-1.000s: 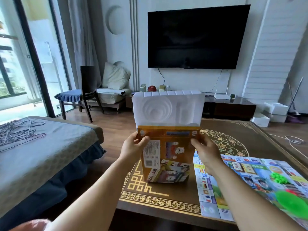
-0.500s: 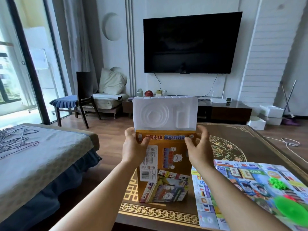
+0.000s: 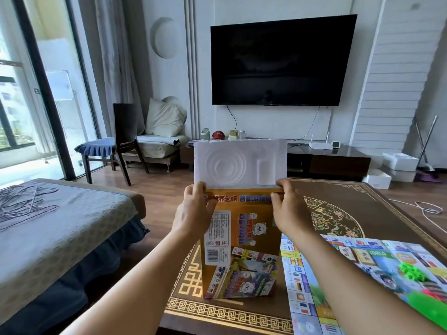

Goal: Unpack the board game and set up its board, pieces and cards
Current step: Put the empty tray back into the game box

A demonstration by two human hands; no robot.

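In the head view, the person holds an orange game box (image 3: 242, 247) upright in front of the body, with its lower edge close to the dark surface (image 3: 358, 209); whether it touches the surface cannot be told. A white moulded tray (image 3: 239, 163) sticks up out of the open top of the box. It has round rings and a small rectangular hollow pressed in it.

The left hand (image 3: 193, 211) grips the upper left corner of the box, with the fingers curled round the edge and the fingertips near the bottom edge of the tray. The right hand (image 3: 287, 209) grips the upper right corner in the same way, its thumb lying on the printed front of the box.

The game board (image 3: 338, 269) lies unfolded and flat on the surface, just to the right of the box. On the board, at the right side, there are green pieces (image 3: 411, 272) and one bigger green object (image 3: 428, 308), which is blurred.

To the left of the surface stands a bed (image 3: 60, 226) with a grey cover. On the far wall hangs a black television (image 3: 280, 61), and a dark chair (image 3: 125, 134) stands near the window.
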